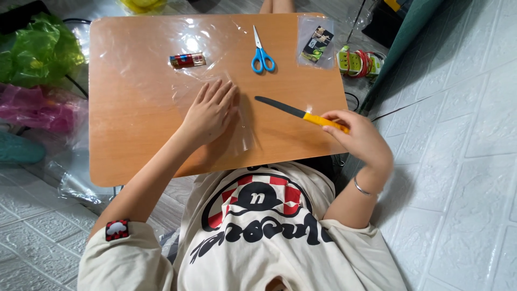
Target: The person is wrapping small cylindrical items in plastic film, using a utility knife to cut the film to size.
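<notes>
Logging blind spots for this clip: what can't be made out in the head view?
- Right hand: its fingers cover the yellow handle's end of the knife.
- Clear plastic sheet: glare and transparency blur its edges; the left hand covers part.
- Small packet: print too small.
- Power strip: partly behind the table edge.
</notes>
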